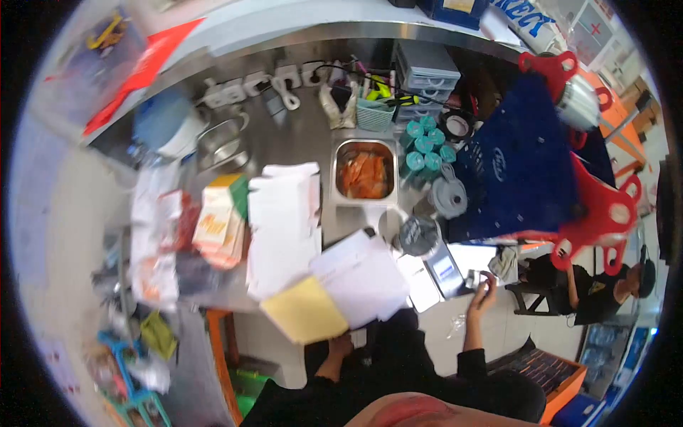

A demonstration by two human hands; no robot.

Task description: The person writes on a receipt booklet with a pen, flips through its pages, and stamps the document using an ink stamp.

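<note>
My right hand (484, 293) is raised at the right end of the bench, its fingers closed round a small pale object (472, 279) too blurred to name. Beside it lie a dark flat device with a lit screen (445, 272) and white sheets (421, 285). Low near my lap is my left hand (341, 346), just under the bench edge, its fingers mostly hidden. Above that hand, a yellow sheet (304, 310) and white papers (361, 276) overhang the edge. A lidded dark jar (418, 236) stands behind the device.
A steel tray (331, 174) holds orange-brown pieces. Several teal-topped containers (425, 144), a pen basket (375, 115) and small drawers (427, 67) stand at the back. A blue folding seat with red fittings (509, 156) blocks the right. Another person (605, 292) sits beyond.
</note>
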